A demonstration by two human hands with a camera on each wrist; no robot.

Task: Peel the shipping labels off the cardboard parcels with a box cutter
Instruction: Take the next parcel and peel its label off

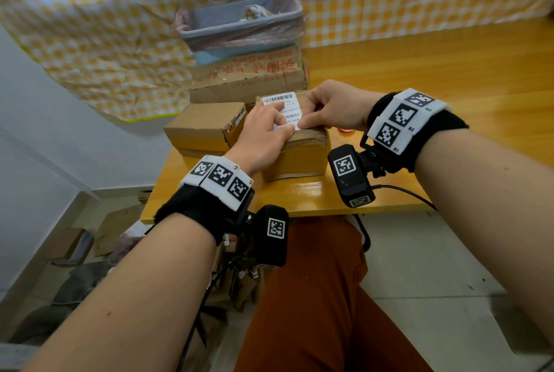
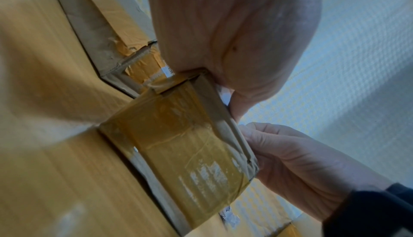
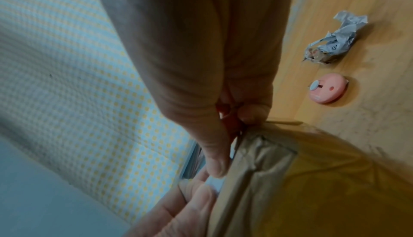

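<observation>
A tape-wrapped cardboard parcel (image 1: 302, 159) (image 2: 183, 143) stands near the table's front edge, with a white barcode shipping label (image 1: 284, 102) on its top. My left hand (image 1: 281, 126) lies over the label's near left part, thumb on the paper, fingers curled on its lifted near edge. My right hand (image 1: 305, 120) (image 3: 219, 168) pinches the label's near right corner, thumb down on a white strip (image 3: 214, 184). The pink round box cutter (image 3: 327, 88) lies on the table right of the parcel, in neither hand; only a sliver of it (image 1: 346, 131) shows in the head view.
A second small parcel (image 1: 204, 126) stands to the left and a larger box with red print (image 1: 248, 78) behind. A lined grey bin (image 1: 239, 27) with scraps sits on that box. A crumpled peeled label (image 3: 335, 41) lies beyond the cutter. The table edge (image 1: 299, 201) is close.
</observation>
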